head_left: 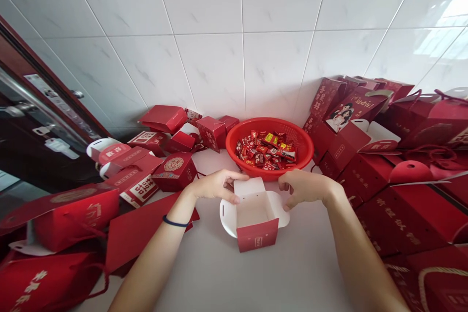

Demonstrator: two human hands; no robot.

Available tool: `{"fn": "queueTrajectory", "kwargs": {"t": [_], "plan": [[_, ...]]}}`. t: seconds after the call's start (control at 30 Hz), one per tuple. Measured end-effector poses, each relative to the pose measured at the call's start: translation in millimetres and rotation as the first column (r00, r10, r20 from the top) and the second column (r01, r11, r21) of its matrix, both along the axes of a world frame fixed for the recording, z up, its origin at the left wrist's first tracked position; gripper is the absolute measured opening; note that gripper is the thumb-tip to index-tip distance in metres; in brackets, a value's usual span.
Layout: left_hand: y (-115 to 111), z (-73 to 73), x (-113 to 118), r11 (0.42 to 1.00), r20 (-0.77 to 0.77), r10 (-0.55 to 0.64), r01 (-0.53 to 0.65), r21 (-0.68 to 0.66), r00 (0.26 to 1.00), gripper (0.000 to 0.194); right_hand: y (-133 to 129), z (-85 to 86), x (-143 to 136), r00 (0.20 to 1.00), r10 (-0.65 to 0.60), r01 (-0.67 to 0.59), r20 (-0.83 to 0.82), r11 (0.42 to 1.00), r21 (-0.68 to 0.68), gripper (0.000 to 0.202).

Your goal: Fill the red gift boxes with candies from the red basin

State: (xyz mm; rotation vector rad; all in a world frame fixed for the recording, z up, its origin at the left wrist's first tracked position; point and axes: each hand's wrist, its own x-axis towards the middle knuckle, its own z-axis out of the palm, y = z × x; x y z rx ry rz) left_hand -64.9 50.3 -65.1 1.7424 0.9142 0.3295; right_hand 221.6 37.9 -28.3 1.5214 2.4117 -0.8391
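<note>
An open red box with a white inside stands on the white table, its flaps spread outward; nothing shows inside it. My left hand is at the box's back left corner, fingers curled round the edge of the back flap and thumb over the left flap. At the right flap is my right hand, its thumb and fingers apart, the thumb tip by the flap's outer edge. Just behind the box sits a red plastic basket with many wrapped candies.
Red boxes crowd the left side of the table. More red boxes are piled high on the right, some with cord handles. A white tiled wall rises behind. At the far left is a dark door with keys.
</note>
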Motion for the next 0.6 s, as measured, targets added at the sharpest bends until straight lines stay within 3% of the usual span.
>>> {"fn": "queueTrajectory", "kwargs": {"t": [0.1, 0.23, 0.33, 0.43, 0.5, 0.6], "plan": [[0, -1.5, 4, 0.989, 0.027, 0.129, -0.130, 0.076, 0.991, 0.072, 0, 3.3, 3, 0.999, -0.003, 0.004, -0.040, 1.000, 0.026, 0.030], [-1, 1.6, 7, 0.979, 0.068, 0.171, -0.178, 0.103, 0.983, 0.070, -1, 13.3, 15, 0.976, -0.031, 0.051, -0.215, 0.995, 0.087, 0.023], [-5, 6.9, 6, 0.977, 0.051, 0.174, -0.179, 0.117, 0.983, 0.070, 2, 18.6, 25, 0.906, -0.081, 0.185, -0.415, 0.959, 0.217, 0.025], [-8, 12.7, 3, 0.982, -0.001, 0.154, -0.153, 0.109, 0.988, 0.066, 15, 13.4, 29, 0.836, -0.125, 0.315, -0.534, 0.907, 0.280, 0.027], [-9, 16.3, 1, 0.982, -0.005, 0.159, -0.157, 0.107, 0.987, 0.061, 32, 5.8, 26, 0.842, -0.145, 0.332, -0.519, 0.899, 0.287, 0.028], [-9, 20.6, -1, 0.973, 0.045, 0.195, -0.199, 0.114, 0.980, 0.055, 67, -3.3, 17, 0.934, -0.169, 0.254, -0.313, 0.934, 0.253, 0.029]]}}
